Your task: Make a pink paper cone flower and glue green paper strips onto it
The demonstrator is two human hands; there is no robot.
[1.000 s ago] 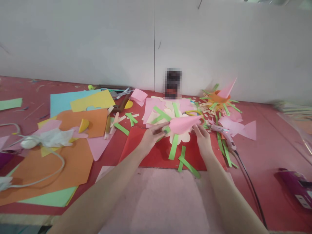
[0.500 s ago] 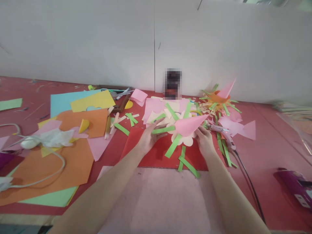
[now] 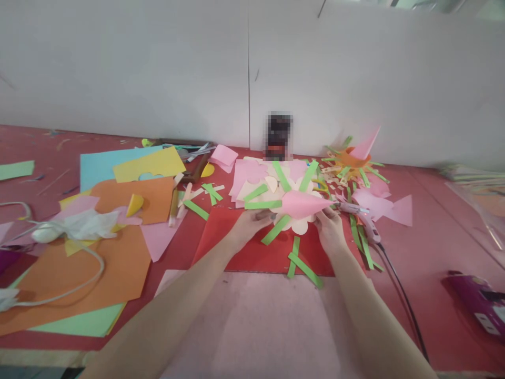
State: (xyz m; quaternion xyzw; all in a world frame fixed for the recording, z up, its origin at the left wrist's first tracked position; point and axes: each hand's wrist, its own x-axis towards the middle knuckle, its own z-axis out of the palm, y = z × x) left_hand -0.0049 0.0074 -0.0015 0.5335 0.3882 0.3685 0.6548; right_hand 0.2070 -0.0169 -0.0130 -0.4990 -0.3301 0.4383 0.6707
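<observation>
- Since the frame half a second ago, the paper flower [image 3: 300,228] has turned slightly: its pink cone [image 3: 303,204] now points more level to the right, and the green strip [image 3: 262,205] on its left side lies nearly horizontal.
- Left hand [image 3: 248,226]: thumb and fingers pinch the left edge of the flower, beneath that strip; fingertips partly hidden.
- Right hand [image 3: 330,227]: thumb and fingers pinch the right edge, near the cone's tip.
- Flower position: between the two hands, above the far part of a red board [image 3: 252,255]; cream scalloped petals, cone attached at the middle, green strips radiating outward.
- Near edge of board: two loose green strips [image 3: 307,271], touching.
- Just right of right hand: pink glue gun [image 3: 369,226], black cord [image 3: 402,292] running toward the near edge.
- Beyond it, by the wall: an orange paper piece [image 3: 357,158] with green strips and a pink cone.
- Far right: purple power strip [image 3: 473,300].
- Left of board: orange sheets [image 3: 87,273], a blue sheet [image 3: 102,166], a yellow sheet [image 3: 152,164], a white cable [image 3: 103,263].
</observation>
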